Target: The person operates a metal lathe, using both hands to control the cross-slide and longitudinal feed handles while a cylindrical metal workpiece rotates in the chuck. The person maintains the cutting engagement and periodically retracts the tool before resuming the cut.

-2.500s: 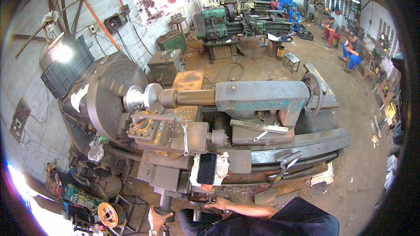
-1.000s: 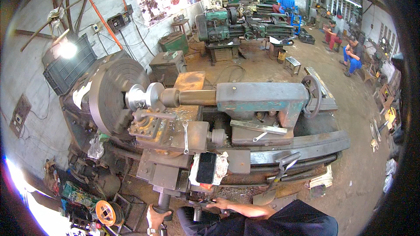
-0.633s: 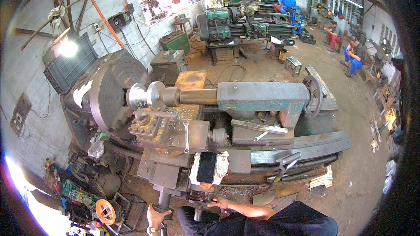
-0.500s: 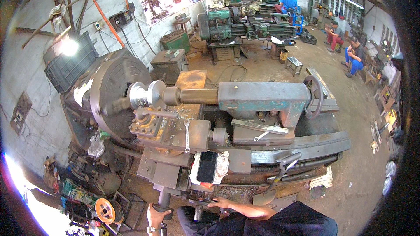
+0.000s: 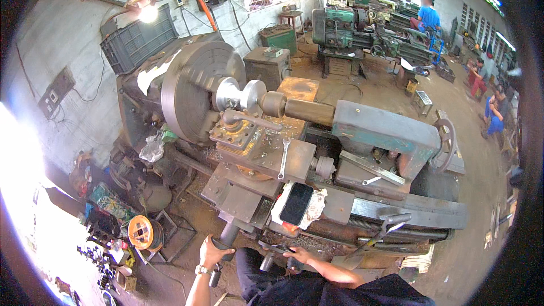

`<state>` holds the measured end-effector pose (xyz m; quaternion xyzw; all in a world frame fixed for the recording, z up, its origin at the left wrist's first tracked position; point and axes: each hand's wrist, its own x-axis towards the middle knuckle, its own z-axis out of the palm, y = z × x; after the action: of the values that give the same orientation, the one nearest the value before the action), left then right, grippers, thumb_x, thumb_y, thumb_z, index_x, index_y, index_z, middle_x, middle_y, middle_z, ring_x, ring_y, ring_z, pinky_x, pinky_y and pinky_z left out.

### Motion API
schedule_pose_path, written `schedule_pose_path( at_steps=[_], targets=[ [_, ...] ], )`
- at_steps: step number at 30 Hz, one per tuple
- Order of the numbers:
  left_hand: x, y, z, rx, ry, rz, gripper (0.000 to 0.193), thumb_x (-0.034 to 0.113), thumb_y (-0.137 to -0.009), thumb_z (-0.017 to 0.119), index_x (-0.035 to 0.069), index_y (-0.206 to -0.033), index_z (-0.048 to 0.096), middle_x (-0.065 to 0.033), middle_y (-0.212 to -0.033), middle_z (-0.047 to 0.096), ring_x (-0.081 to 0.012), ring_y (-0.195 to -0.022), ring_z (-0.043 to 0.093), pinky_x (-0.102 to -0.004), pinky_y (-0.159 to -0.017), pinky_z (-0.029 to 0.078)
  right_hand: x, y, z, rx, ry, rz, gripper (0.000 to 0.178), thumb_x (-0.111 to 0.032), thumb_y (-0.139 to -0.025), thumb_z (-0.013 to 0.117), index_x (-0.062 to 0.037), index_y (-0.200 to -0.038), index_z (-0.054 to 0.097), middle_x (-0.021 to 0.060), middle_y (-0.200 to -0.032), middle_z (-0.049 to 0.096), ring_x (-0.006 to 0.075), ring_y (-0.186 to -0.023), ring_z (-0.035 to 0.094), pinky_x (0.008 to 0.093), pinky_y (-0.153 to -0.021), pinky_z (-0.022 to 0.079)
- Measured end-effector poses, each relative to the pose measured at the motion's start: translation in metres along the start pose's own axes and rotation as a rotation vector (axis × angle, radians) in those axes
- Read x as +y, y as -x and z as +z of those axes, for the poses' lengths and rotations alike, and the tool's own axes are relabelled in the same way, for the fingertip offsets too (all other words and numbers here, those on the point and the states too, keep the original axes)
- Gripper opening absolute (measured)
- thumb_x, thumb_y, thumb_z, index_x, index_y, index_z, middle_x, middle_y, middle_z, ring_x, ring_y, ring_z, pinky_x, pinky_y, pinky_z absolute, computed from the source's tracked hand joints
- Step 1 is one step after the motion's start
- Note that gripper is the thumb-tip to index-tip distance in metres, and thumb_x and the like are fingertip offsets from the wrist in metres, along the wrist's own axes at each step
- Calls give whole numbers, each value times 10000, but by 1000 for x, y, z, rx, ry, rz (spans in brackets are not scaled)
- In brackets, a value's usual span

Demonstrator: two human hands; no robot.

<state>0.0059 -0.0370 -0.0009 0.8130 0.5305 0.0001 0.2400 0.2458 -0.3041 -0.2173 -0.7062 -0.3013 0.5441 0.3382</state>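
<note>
A large metal lathe fills the middle of the view. Its round chuck is blurred and holds a shiny metal workpiece, with the grey tailstock pressed against it from the right. My left hand grips a dark crank handle under the carriage. My right hand is closed on a small handwheel lever on the apron. A wrench lies on the carriage, and a black phone rests on a white rag just below it.
A lamp shines above a grey crate behind the lathe. Tools and an orange reel lie on the floor at the lower left. A green lathe and several people stand and sit at the far right.
The view has shifted slightly, so the lathe sits a little further right and lower. Both hands stay on the same handles under the carriage.
</note>
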Motion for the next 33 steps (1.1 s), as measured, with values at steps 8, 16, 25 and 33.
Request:
schedule_pose_path(
  at_steps=[8,16,25,33],
  targets=[
    [2,1,-2,7,-27,19,1140,564,-486,920,-36,-1349,478,-246,-1255,605,-362,-1187,587,-415,-1028,472,48,-30,10,-62,-33,41,1107,-809,-740,583,46,-1431,450,270,-1493,418,353,-1408,394,399,-1177,283],
    [-4,0,2,9,4,0,1168,582,-478,917,-42,-1359,470,-252,-1277,594,-364,-1201,580,-416,-1034,466,13,-15,5,-63,8,55,1003,-754,-786,589,42,-1391,502,214,-1341,537,292,-1243,498,379,-1058,384],
    [-10,-5,10,47,-2,39,1172,504,-434,955,-51,-1340,459,-248,-1277,579,-374,-1206,558,-433,-1032,454,-101,12,-13,-243,159,171,1353,-1017,-619,362,19,-1489,361,289,-1531,334,425,-1416,347,497,-1157,310],
    [-15,-5,12,48,69,43,1174,509,-438,953,-67,-1334,460,-258,-1277,575,-381,-1213,550,-437,-1037,447,-47,-38,21,-129,111,19,1367,-1024,-598,374,58,-1432,429,320,-1467,412,436,-1380,403,496,-1129,347]
  ],
)
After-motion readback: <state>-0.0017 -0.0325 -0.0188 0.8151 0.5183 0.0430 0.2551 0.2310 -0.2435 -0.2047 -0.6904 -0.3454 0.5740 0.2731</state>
